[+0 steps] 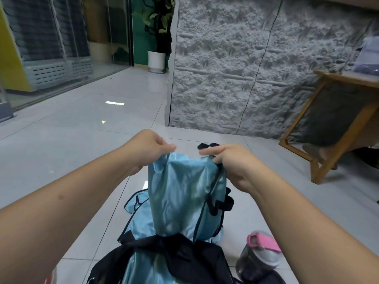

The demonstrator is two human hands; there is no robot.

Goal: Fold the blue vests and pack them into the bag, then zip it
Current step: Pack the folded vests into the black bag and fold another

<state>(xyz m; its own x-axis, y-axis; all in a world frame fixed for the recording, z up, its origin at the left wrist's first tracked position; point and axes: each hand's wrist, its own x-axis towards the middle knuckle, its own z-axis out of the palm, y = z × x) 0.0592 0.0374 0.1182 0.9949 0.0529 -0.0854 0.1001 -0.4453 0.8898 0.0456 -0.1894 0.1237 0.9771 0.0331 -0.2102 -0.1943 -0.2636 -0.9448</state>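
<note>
Head view. My left hand and right hand are raised side by side over the floor, each pinching 1 top corner of a blue vest. The left hand's fingers are curled onto the corner at the vest's upper left; the right hand's fingers are curled round the upper right corner, where black trim meets it. The vest hangs straight down between and below both hands, its glossy cloth creased, with a black-edged seam running down under the right hand.

Below the hands, the vest's lower edge reaches the bag, which is black and lies open on the floor nearest me. More blue cloth shows inside the bag's mouth. A 2nd vest lies spread on the floor behind the bag, below my left hand, partly hidden by the hanging one. A black strap loops out below my right hand; I cannot tell what it belongs to.

Below and right of my right hand, just beside the bag, lies a bottle with a pink lid. Far right of that hand stands a wooden bench. Beyond my left hand, a potted plant stands by a grey textured wall.
</note>
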